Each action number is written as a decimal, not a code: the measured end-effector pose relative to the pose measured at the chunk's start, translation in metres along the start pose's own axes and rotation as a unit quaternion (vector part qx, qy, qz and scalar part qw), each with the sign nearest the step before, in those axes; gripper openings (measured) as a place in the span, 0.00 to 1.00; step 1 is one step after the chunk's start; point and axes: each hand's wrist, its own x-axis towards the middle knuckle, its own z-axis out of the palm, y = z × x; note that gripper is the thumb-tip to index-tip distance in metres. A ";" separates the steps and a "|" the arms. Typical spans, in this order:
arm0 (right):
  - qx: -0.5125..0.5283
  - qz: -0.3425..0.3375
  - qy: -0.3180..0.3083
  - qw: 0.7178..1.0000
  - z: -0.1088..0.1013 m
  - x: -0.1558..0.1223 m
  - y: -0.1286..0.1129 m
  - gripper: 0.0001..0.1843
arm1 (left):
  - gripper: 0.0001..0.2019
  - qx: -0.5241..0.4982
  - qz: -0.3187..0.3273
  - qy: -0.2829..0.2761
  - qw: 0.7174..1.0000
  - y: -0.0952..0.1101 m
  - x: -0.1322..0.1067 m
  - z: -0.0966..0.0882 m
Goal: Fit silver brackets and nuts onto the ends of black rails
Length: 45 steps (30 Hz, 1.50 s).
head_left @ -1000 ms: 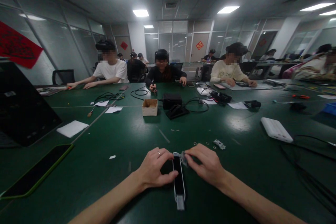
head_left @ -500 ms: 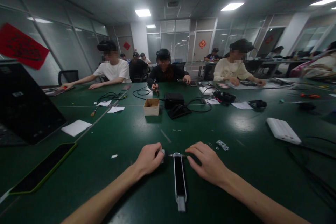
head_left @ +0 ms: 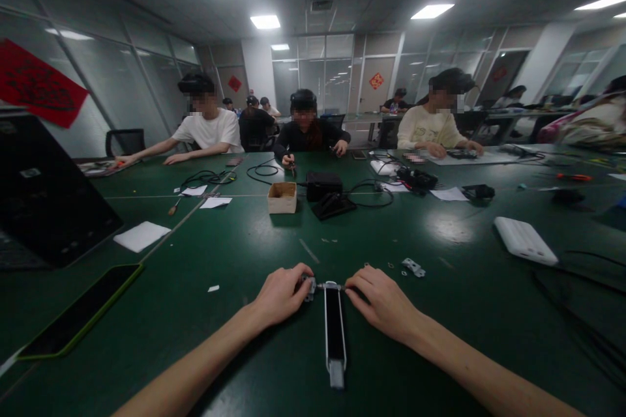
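A long narrow piece with a black flat face and a silver frame [head_left: 335, 326] lies on the green table, its grey block end toward me. A thin metal rod [head_left: 321, 286] crosses its far end. My left hand [head_left: 285, 293] is closed on a small silver metal bracket [head_left: 310, 289] at the rod's left end. On the other side, my right hand [head_left: 379, 300] pinches the rod's right end between thumb and fingers; the fingertips partly hide it. Beyond the right hand lie another silver bracket [head_left: 413, 267] and a few tiny washer-like parts [head_left: 390, 265].
A phone with a green edge [head_left: 81, 313] and a black laptop [head_left: 49, 195] are at the left. A white power-bank-like box [head_left: 525, 240] and cables lie right. Farther off are an open cardboard box [head_left: 282, 201], a black case [head_left: 323, 187] and several people.
My right fingertips have closed in on the rod's end. The left hand has turned slightly, so more of the bracket shows. The long piece sits slightly higher in view.
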 end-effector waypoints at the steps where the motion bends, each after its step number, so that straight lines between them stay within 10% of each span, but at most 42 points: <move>1: -0.001 -0.001 -0.001 1.000 0.000 0.000 0.000 0.07 | 0.10 0.002 0.000 0.002 1.000 0.000 0.000 0.000; 23: -0.068 -0.019 0.023 0.997 -0.010 0.003 0.005 0.10 | 0.10 0.079 0.066 -0.013 0.995 0.007 -0.004 -0.002; 29: -0.191 0.138 0.045 0.971 -0.047 -0.001 0.054 0.15 | 0.08 0.066 0.071 -0.001 0.995 0.009 -0.005 -0.005; 34: -0.215 0.310 -0.086 0.922 -0.063 -0.012 0.081 0.15 | 0.07 0.054 0.116 0.028 0.991 0.008 -0.005 -0.003; 45: -0.145 0.316 -0.167 0.923 -0.067 -0.007 0.061 0.15 | 0.06 0.032 0.123 0.030 0.991 0.003 -0.006 -0.002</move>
